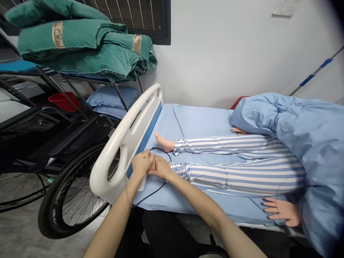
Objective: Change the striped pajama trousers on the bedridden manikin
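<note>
A mannequin in blue-and-white striped trousers (242, 175) lies on a bed with a light blue sheet (204, 118). Its nearer foot is almost wholly covered by my hands. My left hand (142, 164) is closed around the toe end, beside the footboard. Against it, my right hand (160, 167) wraps the foot closer to the ankle. The farther foot (164, 142) rests bare on the sheet, toes up. A thin black cable (153, 192) runs over the sheet, passing under my right hand's area and off the near edge.
The white footboard (120, 132) rises left of my hands. Beyond it stand a wheelchair (67, 200) and a rack with folded green bedding (88, 50). A blue quilt (290, 118) covers the mannequin's upper body; one mannequin hand (285, 211) lies at the near edge.
</note>
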The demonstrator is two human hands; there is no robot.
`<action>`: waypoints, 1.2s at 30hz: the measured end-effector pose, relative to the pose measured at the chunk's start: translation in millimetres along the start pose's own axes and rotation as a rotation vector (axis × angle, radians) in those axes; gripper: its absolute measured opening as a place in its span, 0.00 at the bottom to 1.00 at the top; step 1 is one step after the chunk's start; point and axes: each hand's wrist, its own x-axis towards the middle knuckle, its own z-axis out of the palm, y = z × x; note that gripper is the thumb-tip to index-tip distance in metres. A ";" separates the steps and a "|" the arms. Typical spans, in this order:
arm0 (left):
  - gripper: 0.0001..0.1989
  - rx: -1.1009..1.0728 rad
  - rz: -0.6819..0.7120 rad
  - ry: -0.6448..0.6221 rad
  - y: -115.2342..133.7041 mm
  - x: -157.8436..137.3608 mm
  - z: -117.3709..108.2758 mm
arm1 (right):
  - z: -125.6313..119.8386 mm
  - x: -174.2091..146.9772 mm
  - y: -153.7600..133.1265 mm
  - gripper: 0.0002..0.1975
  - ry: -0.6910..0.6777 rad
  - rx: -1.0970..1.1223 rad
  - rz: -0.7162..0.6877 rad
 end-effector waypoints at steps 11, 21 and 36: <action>0.21 0.014 0.122 0.081 -23.1 -14.1 11.3 | 18.5 7.9 -13.2 0.36 0.100 -0.216 -0.125; 0.20 0.146 0.095 -0.040 10.6 6.9 -15.3 | 10.7 16.1 0.2 0.32 -0.036 -0.075 0.158; 0.23 0.089 0.031 0.079 -10.9 -8.2 -0.7 | 25.5 20.9 -4.8 0.31 0.119 -0.260 -0.106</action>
